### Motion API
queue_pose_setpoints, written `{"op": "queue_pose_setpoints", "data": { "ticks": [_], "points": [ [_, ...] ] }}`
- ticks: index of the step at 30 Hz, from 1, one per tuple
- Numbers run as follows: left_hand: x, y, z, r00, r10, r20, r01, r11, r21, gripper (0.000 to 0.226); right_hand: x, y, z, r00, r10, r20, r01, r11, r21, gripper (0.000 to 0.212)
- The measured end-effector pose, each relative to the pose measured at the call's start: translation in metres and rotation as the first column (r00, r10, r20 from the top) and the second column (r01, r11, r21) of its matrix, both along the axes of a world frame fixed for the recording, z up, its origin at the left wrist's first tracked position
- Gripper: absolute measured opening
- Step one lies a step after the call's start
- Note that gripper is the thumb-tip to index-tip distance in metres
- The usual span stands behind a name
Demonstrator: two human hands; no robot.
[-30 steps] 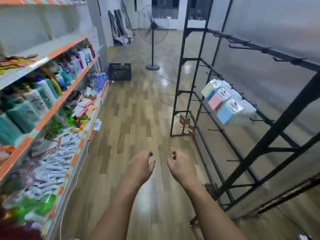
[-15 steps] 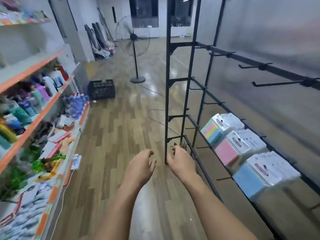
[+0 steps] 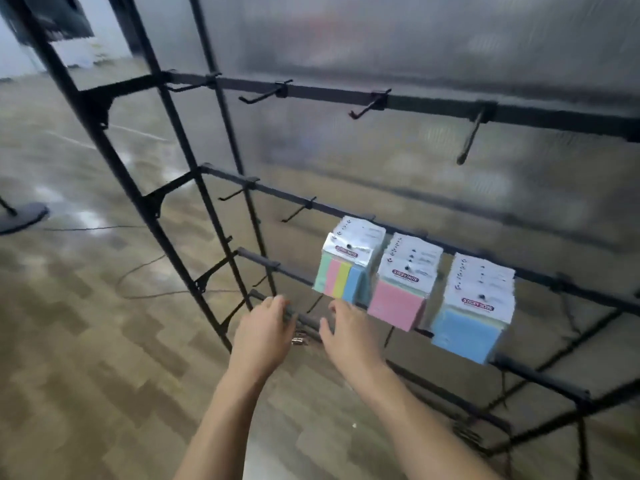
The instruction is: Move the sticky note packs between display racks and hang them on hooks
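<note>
Rack [image 3: 194, 237]: black metal frame with crossbars carrying forward-pointing hooks [image 3: 369, 105], so that carded goods could hang face-out by their punched holes.

Sticky note packs, three stacks, side by side on one crossbar, each threaded on its own hook:
- striped packs [image 3: 343, 275], leftmost;
- pink packs [image 3: 398, 303], middle;
- blue packs [image 3: 467, 334], rightmost, hanging lowest in view.

Hooks on the upper bar and those left of the stacks stood bare, probably free places for hanging.

Left hand [image 3: 263, 334]: held nothing; fingers loosely spread, over a lower crossbar [image 3: 304, 320]; contact could not be told through the blur.

Right hand [image 3: 349, 332]: likewise held nothing, fingers relaxed, just below the striped packs and nearest to them. The pink packs hung just to its right, the blue ones farther right.

Judged: reach toward the striped stack, not yet taken.
</note>
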State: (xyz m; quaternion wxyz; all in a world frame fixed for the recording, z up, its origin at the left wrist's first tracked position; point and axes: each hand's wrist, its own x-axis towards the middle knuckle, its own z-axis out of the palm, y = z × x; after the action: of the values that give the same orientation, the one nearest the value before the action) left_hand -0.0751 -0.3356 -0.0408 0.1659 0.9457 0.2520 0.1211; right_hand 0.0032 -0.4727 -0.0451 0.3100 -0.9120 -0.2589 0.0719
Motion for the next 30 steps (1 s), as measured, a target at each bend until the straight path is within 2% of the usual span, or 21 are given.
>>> {"op": "queue_pose_setpoints", "data": {
  "ticks": [4, 8, 11, 16, 21, 26, 30],
  "points": [
    [0.019, 0.016, -0.003, 0.980, -0.197, 0.022, 0.197, 0.980, -0.011, 0.027, -0.014, -0.018, -0.004, 0.962, -0.272, -0.010, 0.273, 0.960, 0.068, 0.028],
    [0.042, 0.013, 0.007, 0.948, -0.287, 0.137, 0.302, 0.948, -0.097, 0.031, -0.017, -0.048, 0.002, 0.835, -0.549, -0.032, 0.546, 0.822, 0.163, 0.030],
    [0.059, 0.009, 0.008, 0.941, -0.272, 0.202, 0.310, 0.932, -0.188, 0.032, -0.009, -0.060, 0.010, 0.742, -0.671, -0.023, 0.661, 0.725, 0.193, 0.034],
    [0.082, -0.001, 0.007, 0.955, -0.170, 0.242, 0.245, 0.912, -0.328, 0.040, 0.008, -0.058, 0.015, 0.701, -0.712, -0.040, 0.711, 0.691, 0.130, 0.031],
    [0.091, -0.007, 0.011, 0.965, -0.095, 0.243, 0.187, 0.903, -0.388, 0.035, 0.020, -0.050, 0.011, 0.713, -0.700, -0.044, 0.693, 0.694, 0.194, 0.023],
    [0.084, -0.006, 0.015, 0.967, -0.038, 0.252, 0.152, 0.880, -0.450, 0.042, 0.019, -0.054, 0.005, 0.710, -0.704, -0.025, 0.685, 0.682, 0.256, 0.027],
    [0.081, -0.002, 0.018, 0.965, -0.051, 0.258, 0.188, 0.820, -0.541, 0.037, 0.013, -0.054, 0.005, 0.700, -0.704, -0.118, 0.693, 0.631, 0.349, 0.034]
  ]
}}
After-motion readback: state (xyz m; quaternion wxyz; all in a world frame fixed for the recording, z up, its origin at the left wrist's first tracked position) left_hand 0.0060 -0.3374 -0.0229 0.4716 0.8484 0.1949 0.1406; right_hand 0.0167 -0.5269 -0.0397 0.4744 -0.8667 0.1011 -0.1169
